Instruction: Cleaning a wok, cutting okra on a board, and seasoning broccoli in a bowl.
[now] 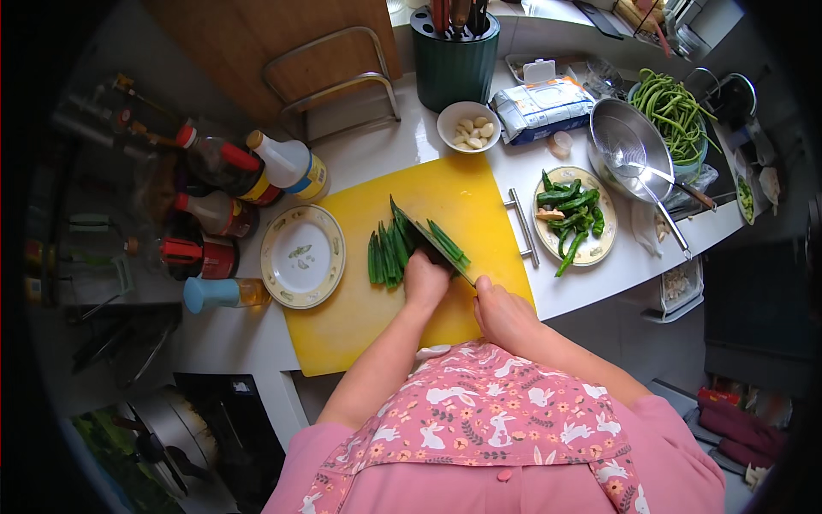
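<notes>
On a yellow cutting board (359, 334) lie long green leafy stalks (383, 256), probably scallion greens or chives, in a bundle. My left hand (426, 280) presses on the bundle from the near side, its fingertips partly hidden by the blade. A broad kitchen knife (443, 252) stands tilted across the stalks, with cut lengths (449, 241) on its right. My right hand (504, 308) is closed around the knife's handle, near the board's right edge. A round plate with a patterned rim (276, 225) overlaps the board's left edge and holds no food.
At right are a plate of green peppers (581, 207), a steel bowl with a strainer (629, 151) and green beans (671, 115). Behind the board are a garlic bowl (449, 142), wipes (544, 106) and a green knife block (454, 70). Bottles (292, 168) crowd the left.
</notes>
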{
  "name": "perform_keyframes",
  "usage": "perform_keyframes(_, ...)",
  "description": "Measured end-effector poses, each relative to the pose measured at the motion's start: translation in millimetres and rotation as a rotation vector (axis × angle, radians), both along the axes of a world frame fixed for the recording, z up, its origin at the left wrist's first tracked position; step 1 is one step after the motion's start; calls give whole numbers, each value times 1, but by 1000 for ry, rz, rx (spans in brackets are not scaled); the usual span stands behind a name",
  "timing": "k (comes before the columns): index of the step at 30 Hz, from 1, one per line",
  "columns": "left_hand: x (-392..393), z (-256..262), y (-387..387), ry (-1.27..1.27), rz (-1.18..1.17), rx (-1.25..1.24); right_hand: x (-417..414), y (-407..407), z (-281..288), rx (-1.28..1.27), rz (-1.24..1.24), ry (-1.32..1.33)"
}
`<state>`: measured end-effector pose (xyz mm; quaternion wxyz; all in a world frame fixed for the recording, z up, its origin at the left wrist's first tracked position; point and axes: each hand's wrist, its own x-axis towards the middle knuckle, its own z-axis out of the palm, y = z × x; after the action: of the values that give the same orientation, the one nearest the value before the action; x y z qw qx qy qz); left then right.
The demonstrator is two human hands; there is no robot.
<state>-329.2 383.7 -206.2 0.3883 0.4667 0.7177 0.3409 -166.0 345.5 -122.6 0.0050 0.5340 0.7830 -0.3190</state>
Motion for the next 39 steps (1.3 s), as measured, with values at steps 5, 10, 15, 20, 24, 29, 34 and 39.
perform_keyframes(5, 5, 7, 0, -87, 63, -35, -2, 6, 5, -39, -47, 56)
perform_keyframes(10, -1, -14, -3, -2, 67, 4, 15, -8, 25, -170, -92, 31)
perform_keyframes(15, 2, 15, -8, -90, 69, -151, 33, -22, 28, -208, -114, 18)
perform_keyframes(20, -1, 21, -28, -253, 79, -167, 40, -33, 26, -131, -151, 115)
perform_keyframes(24, -4, 36, -39, -127, 66, -78, 37, -34, 27, -109, -137, 188)
perform_keyframes(29, -38, 55, -1, 347, 3, 156, 41, -41, 18, -148, -97, 188)
perform_keyframes(34, -43, 60, 23, 646, -126, 33, 35, -38, 25, -145, -119, 156)
perform_keyframes(39, -43, 52, 20, 658, -172, 39, 37, -39, 28, -139, -189, 134)
